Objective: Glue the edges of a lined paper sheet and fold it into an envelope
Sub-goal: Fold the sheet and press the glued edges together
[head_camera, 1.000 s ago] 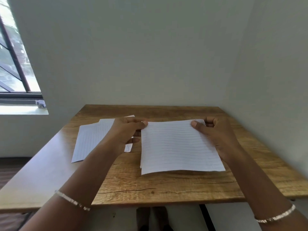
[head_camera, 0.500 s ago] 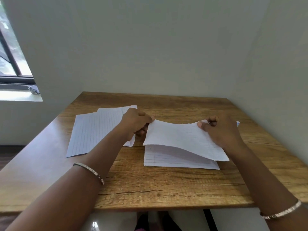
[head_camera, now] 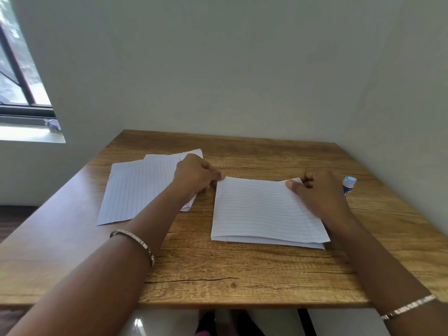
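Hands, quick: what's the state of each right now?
Left hand: pinches the far left corner of the folded lined sheet.
Right hand: pinches the far right corner of the same sheet.

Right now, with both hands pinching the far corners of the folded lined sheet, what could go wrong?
The folded lined sheet shows layers offset at its near right corner; pressing now would probably set a skewed crease.
The glue stick sits just beyond the right hand; a sideways move might knock it.
The left hand reaches over the loose lined sheets, so the forearm could drag them.
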Tool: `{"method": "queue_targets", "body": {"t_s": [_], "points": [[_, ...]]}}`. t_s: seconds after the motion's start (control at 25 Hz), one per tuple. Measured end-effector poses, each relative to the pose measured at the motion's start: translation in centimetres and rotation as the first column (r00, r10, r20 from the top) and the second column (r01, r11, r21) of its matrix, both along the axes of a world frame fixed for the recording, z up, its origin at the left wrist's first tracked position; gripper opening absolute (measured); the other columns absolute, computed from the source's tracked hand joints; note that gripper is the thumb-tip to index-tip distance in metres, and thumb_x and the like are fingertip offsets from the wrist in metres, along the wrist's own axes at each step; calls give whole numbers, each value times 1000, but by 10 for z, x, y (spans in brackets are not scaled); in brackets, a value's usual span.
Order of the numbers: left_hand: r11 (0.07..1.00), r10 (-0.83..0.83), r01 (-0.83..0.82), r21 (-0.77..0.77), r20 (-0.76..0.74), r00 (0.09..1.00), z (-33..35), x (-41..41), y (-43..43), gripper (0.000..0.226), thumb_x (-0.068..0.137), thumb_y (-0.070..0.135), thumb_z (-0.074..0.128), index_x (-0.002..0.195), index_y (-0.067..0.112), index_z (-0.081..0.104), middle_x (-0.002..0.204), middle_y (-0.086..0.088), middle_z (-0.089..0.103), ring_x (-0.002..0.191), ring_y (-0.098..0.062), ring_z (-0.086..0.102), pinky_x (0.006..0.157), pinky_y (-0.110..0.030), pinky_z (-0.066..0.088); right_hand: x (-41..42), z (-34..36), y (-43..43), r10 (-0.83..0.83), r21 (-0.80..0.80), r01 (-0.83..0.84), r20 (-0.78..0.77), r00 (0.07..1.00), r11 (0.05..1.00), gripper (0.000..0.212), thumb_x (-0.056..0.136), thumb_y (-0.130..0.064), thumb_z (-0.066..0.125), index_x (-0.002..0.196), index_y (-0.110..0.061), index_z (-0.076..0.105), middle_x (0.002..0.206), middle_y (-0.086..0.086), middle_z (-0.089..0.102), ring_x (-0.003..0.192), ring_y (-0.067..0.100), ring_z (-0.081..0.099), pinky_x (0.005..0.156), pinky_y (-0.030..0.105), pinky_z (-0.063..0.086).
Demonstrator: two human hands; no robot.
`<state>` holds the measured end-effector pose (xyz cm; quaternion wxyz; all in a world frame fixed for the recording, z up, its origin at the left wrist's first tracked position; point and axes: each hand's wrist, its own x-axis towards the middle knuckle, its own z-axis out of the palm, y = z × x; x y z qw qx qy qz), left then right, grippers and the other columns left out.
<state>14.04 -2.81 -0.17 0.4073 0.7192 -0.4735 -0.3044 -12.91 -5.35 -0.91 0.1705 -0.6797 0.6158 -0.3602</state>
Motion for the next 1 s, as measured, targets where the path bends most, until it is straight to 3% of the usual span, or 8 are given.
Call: {"method": "queue_targets", "body": {"t_s": [0.2, 0.36, 0.44, 0.52, 0.64, 0.8, 1.0], "points": [[1000, -3, 2, 17, 44, 999, -3, 0, -3, 17, 78, 28, 85, 83, 14, 79, 75, -2, 76, 55, -8, 59, 60, -26, 52, 0, -3, -2, -25, -31, 25, -4, 1000, 999, 21, 88, -33, 78, 95, -14, 79, 82, -1, 75, 76, 13, 68, 58, 24, 45], [1000, -8, 6, 23, 73, 997, -5, 0, -3, 16, 79, 28, 84, 80, 14, 78, 77, -5, 77, 57, -10, 60, 60, -26, 51, 0, -6, -4, -34, -28, 35, 8, 999, 999, 22, 88, -34, 78, 96, -13, 79, 83, 0, 75, 79, 15, 70, 68, 31, 54], [999, -7, 5, 33, 77, 997, -4, 0, -2, 16, 80, 27, 84, 82, 13, 78, 75, -6, 76, 56, -11, 59, 57, -25, 48, -1, -8, -4, -42, -31, 43, 18, 999, 999, 21, 88, -34, 78, 95, -14, 78, 79, -3, 73, 75, 11, 68, 63, 28, 51], [999, -12, 9, 37, 65, 998, -3, 0, 0, 15, 80, 26, 84, 82, 12, 78, 70, -5, 74, 50, -9, 58, 52, -22, 47, -1, -9, -3, -43, -31, 44, 32, 999, 999, 19, 88, -35, 78, 93, -16, 78, 76, -7, 71, 73, 9, 67, 59, 25, 49], [999, -15, 14, 28, 24, 1000, -3, 0, 1, 14, 79, 23, 85, 80, 11, 78, 62, -2, 71, 40, -4, 56, 47, -18, 47, -1, -8, -2, -38, -31, 40, 58, 998, 999, 19, 88, -33, 79, 94, -16, 78, 79, -1, 75, 77, 16, 71, 67, 32, 54], [999, -18, 17, 32, 2, 1000, -2, 1, -1, 12, 79, 20, 85, 80, 11, 78, 56, 0, 71, 40, -3, 59, 51, -20, 50, 0, -8, -2, -31, -54, 34, 49, 998, 998, 22, 88, -33, 79, 97, -13, 79, 83, 3, 77, 79, 18, 71, 73, 34, 55], [999, -10, 11, 44, -29, 1000, -3, 2, -1, 10, 78, 18, 85, 81, 11, 79, 63, -3, 76, 46, -5, 66, 63, -23, 58, -1, -9, -3, -29, -67, 32, 46, 999, 997, 21, 87, -32, 80, 97, -13, 80, 78, -1, 74, 71, 9, 66, 61, 24, 49]]}}
